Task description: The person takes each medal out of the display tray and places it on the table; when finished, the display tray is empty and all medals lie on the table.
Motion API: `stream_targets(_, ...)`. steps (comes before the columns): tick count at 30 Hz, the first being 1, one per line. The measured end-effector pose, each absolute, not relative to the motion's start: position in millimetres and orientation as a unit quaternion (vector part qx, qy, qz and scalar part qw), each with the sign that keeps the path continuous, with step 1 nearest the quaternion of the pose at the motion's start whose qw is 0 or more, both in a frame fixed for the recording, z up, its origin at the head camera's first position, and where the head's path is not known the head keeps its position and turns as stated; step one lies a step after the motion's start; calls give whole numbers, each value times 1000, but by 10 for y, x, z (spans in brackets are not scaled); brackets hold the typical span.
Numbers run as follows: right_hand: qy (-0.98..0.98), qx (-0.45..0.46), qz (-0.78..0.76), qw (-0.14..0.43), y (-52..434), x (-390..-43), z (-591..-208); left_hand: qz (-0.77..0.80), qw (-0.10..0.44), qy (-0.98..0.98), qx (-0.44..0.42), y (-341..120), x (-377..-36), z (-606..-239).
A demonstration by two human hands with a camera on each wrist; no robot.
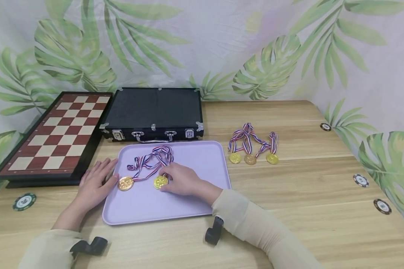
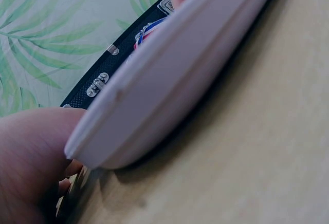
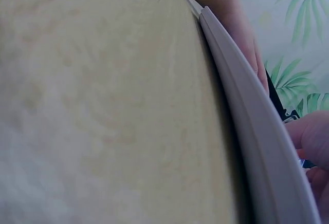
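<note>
A lilac tray (image 1: 148, 209) lies on the table, its side wall (image 2: 180, 64) filling much of the left wrist view. In it are a bronze-coloured medal (image 1: 125, 183) and a gold medal (image 1: 160, 182), their striped ribbons (image 1: 155, 158) bunched behind them. My right hand (image 1: 185, 181) pinches the gold medal between thumb and fingers, low over the tray. Along the tray's left edge rests my left hand (image 1: 95, 183), fingers extended and thumb at the rim. The right wrist view shows only part of the right hand (image 3: 314, 139) behind the tray wall.
Three more ribboned medals (image 1: 250, 159) lie right of the tray. Behind it stands a closed black case (image 1: 155, 110); a chessboard box (image 1: 58, 130) is at the left. One poker chip (image 1: 24, 201) sits at the left, and several (image 1: 361, 180) line the right edge.
</note>
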State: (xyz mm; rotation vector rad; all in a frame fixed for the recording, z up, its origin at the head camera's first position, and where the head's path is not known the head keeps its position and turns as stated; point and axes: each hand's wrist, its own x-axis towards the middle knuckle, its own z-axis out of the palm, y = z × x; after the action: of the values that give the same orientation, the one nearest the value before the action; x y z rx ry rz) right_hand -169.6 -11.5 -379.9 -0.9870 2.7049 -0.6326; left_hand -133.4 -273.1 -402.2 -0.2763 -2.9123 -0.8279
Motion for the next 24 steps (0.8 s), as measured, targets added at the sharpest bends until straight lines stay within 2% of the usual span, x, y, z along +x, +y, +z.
stream_targets(12, 843, -418, -304, 151, -78, -1642, -3793, -280, 53, -954, -91, -2743, -1298, -4032)
stream_targets(24, 786, -421, -425, 153, 671, -1712, -3351, -279, 56, -954, -95, -2730, -1320, -4029)
